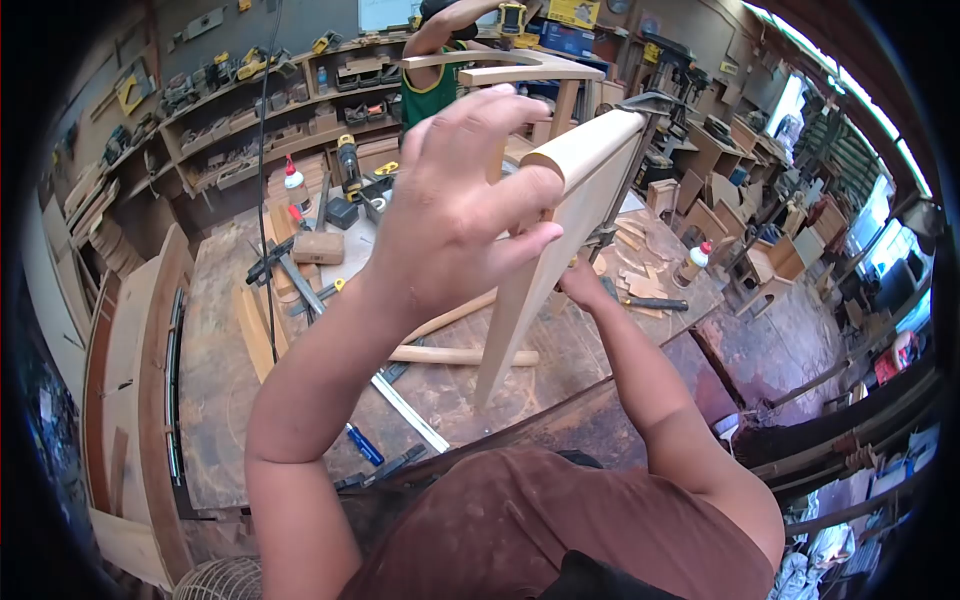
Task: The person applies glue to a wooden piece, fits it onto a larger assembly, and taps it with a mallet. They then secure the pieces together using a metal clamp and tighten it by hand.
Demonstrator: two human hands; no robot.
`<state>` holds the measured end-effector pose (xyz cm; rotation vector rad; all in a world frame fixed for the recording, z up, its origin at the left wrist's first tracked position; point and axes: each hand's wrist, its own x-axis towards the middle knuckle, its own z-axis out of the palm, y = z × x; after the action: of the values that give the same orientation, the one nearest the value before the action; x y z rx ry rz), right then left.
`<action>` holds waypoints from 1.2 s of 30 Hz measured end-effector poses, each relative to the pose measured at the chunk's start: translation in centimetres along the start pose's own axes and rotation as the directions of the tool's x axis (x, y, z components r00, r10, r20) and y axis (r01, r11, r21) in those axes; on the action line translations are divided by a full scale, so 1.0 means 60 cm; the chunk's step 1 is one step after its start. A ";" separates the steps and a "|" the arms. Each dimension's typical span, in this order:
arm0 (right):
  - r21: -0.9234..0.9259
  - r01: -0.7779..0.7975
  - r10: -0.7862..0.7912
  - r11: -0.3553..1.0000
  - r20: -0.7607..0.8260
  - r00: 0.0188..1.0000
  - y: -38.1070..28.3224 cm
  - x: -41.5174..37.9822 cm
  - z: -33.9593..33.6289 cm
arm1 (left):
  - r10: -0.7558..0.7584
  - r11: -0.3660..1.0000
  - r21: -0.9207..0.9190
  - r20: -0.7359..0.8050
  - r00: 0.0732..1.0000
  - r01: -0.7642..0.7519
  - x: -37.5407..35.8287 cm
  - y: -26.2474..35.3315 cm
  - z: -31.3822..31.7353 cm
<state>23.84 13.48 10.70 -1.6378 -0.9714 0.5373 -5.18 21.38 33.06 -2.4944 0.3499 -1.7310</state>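
Note:
I hold a pale wooden chair part (590,150) upright over the workbench (220,400). It has a rounded top rail, and a tapered leg (520,320) runs down to the bench. My left hand (450,210) is raised close to the camera, its fingers pinching the part just under the rail. My right hand (583,285) grips the leg lower down, partly hidden behind it. A metal clamp (640,105) sits at the far end of the rail.
A curved wooden stick (460,355), a metal ruler (410,410), a blue-handled tool (364,445), glue bottles (294,185) and offcuts (635,285) lie on the bench. A person in a green top (430,85) stands behind another chair frame (530,70). Tool shelves (250,110) line the back wall.

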 end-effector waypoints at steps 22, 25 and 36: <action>-0.141 -0.020 0.022 0.990 0.012 1.000 0.013 0.006 -0.012 | -0.427 0.790 -0.592 -0.344 0.836 0.159 -0.157 -0.033 0.034; -0.071 0.053 -0.048 0.996 0.073 0.996 0.022 0.007 -0.017 | -0.322 0.881 -0.455 -0.372 0.871 0.130 -0.116 -0.040 0.006; 0.155 0.358 -0.385 0.921 0.211 0.898 0.076 0.043 -0.007 | -0.210 0.927 0.309 -0.046 0.977 0.214 0.161 0.094 -0.017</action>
<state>27.08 15.08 6.87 -1.2607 -1.3726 0.5208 -3.68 13.68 41.11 -2.3601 -0.1909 -1.7149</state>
